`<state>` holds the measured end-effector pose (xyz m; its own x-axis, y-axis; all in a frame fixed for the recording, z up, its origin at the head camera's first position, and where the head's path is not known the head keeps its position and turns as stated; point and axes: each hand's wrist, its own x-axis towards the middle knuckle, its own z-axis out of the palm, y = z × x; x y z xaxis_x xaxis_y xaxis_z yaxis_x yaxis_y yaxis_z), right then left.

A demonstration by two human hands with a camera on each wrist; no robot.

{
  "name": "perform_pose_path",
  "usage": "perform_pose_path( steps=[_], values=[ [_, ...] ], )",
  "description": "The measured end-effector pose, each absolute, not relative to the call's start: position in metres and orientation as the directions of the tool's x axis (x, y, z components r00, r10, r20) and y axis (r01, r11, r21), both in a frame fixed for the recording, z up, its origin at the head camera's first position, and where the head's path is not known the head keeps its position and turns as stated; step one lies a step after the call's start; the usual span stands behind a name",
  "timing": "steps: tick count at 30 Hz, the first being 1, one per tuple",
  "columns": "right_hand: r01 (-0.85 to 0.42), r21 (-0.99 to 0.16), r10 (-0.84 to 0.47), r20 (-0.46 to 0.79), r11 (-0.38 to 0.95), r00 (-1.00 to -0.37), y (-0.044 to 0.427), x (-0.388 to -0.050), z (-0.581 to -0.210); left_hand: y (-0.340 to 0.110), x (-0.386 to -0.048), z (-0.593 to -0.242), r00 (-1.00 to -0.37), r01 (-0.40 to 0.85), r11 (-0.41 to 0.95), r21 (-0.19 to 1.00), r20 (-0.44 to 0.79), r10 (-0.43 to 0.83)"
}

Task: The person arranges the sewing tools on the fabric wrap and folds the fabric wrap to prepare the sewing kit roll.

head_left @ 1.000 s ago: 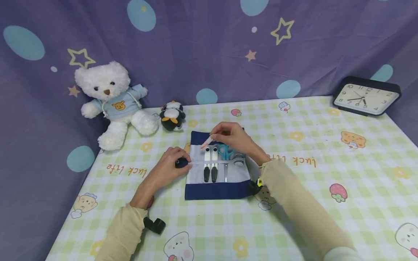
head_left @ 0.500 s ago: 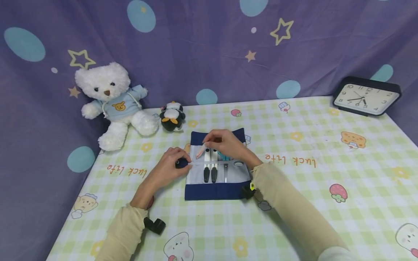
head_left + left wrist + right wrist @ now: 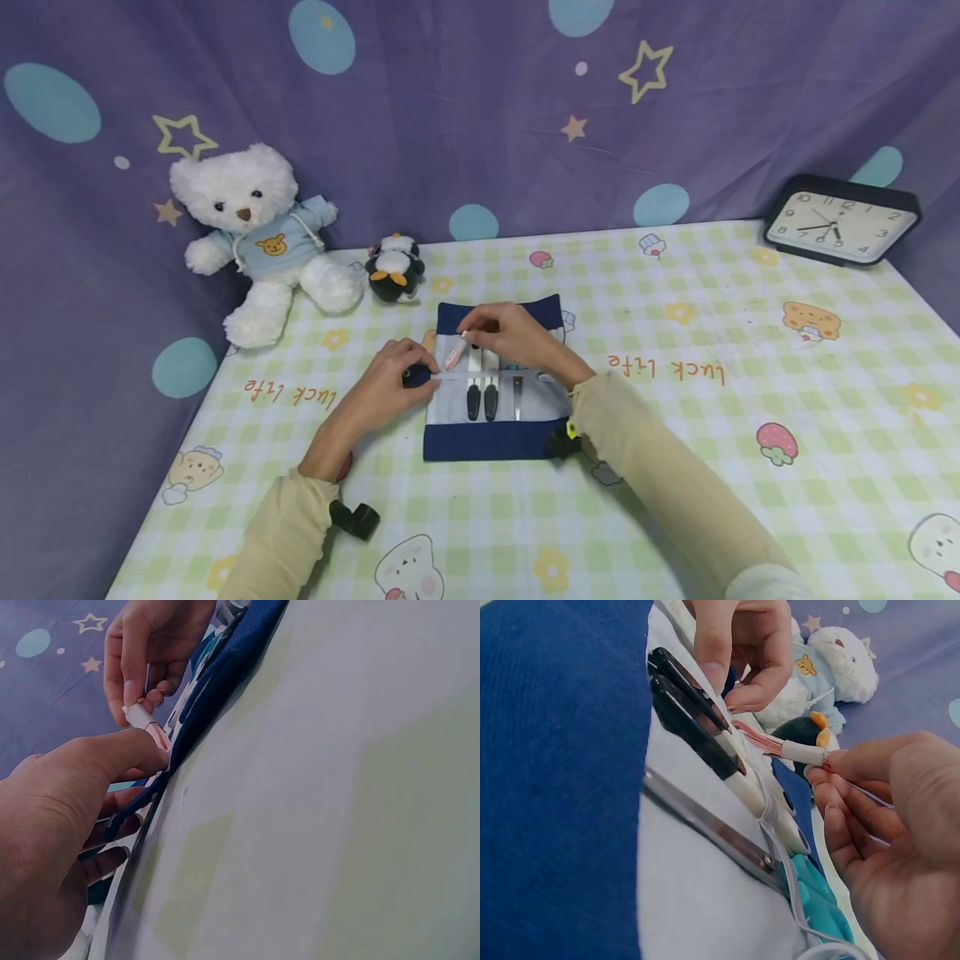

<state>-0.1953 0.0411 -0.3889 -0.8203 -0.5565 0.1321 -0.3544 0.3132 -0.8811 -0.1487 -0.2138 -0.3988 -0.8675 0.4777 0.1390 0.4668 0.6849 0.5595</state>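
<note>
A navy-and-grey cloth roll (image 3: 491, 443) lies unfolded on the table. At its left side my left hand (image 3: 390, 377) pinches the raised navy edge between thumb and fingers. My right hand (image 3: 506, 333) is over the roll's upper part, thumb and fingertips pinching the white end of a slim bundle of pink strands (image 3: 799, 752). The bundle's pink end points down to the elastic strap (image 3: 769, 817), close to my left fingers. Two white tools with black ends (image 3: 474, 402) sit under the strap. Beside them are teal-handled scissors (image 3: 712, 825), their handles mostly hidden in the head view by my right hand.
A white teddy bear (image 3: 262, 242) and a small penguin toy (image 3: 393, 268) sit at the back left. A black-framed clock (image 3: 840, 223) stands at the back right. A purple curtain (image 3: 450, 125) hangs behind the checked tablecloth (image 3: 712, 467).
My right hand has moved left and down across the roll, bringing the pink bundle from above the tools to the strap's left end. My left hand has stayed at the edge.
</note>
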Motion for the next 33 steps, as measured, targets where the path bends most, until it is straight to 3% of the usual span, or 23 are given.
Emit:
perform_pose_path(
  steps=[14,27,33],
  values=[
    [-0.377,-0.860,-0.561,0.134,0.344,-0.817,0.036,-0.194,-0.386,-0.214,-0.149,-0.399,-0.847,0.514,0.681,0.522,0.181,0.500],
    [-0.479,-0.815,-0.590,0.220,0.326,-0.777,0.031,-0.196,-0.389,-0.215,-0.150,-0.399,-0.802,0.593,0.664,0.456,0.260,0.538],
    [-0.594,-0.719,-0.612,0.299,0.361,-0.732,0.028,-0.197,-0.389,-0.214,-0.151,-0.399,-0.783,0.619,0.648,0.444,0.291,0.549]
  ],
)
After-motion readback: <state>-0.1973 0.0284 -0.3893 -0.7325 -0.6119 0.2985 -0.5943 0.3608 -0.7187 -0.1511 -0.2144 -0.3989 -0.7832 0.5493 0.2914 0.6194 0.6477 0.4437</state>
